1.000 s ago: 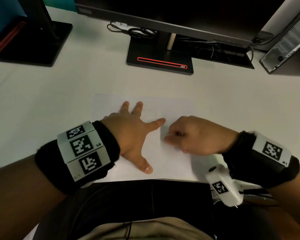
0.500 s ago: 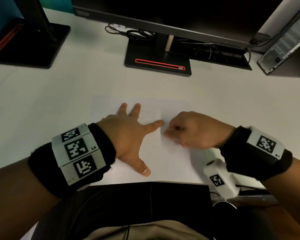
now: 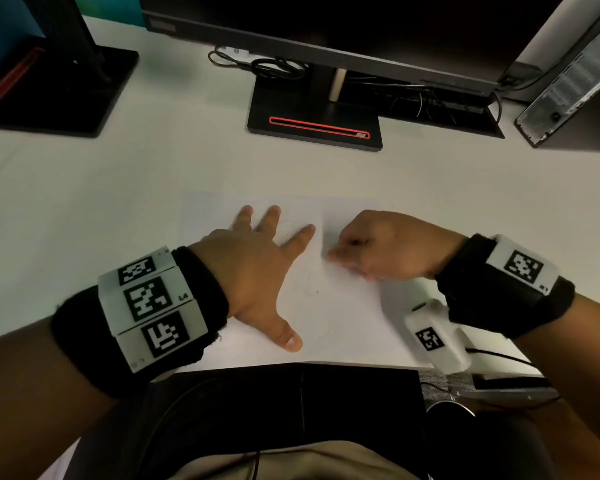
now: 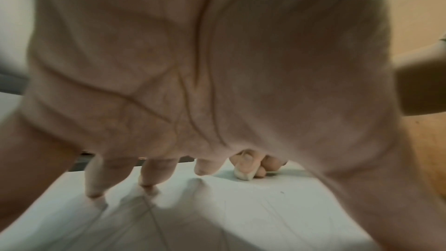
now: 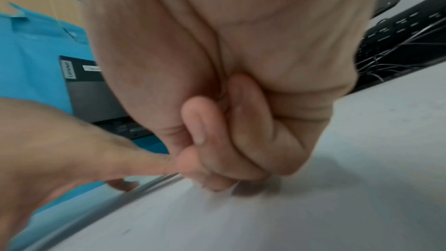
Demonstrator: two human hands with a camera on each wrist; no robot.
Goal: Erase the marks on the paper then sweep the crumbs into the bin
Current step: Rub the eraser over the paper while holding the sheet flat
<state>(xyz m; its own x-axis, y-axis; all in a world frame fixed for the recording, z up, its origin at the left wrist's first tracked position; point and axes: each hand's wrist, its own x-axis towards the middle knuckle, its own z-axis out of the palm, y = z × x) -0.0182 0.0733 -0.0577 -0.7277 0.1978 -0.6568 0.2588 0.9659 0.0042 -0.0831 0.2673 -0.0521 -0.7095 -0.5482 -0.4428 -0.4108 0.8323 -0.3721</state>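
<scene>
A white sheet of paper (image 3: 340,320) with faint pencil lines lies on the white desk near its front edge. My left hand (image 3: 257,258) is spread flat on the sheet and presses it down, fingers straight. My right hand (image 3: 378,251) is curled just right of the left forefinger, its fingertips down on the paper. From the left wrist, a small white eraser (image 4: 243,174) is pinched in those fingertips and touches the sheet. The right wrist view has only the curled fingers (image 5: 217,159) over the paper; the eraser is hidden there. No bin is in view.
A monitor stand with a red slot (image 3: 316,123) sits behind the paper, with cables (image 3: 267,67) beside it. Another black stand (image 3: 59,88) is at the far left. A computer case (image 3: 568,84) stands at the far right. The desk edge runs just below the sheet.
My right hand has moved a little farther up the paper with the eraser. The left hand stays spread on the sheet.
</scene>
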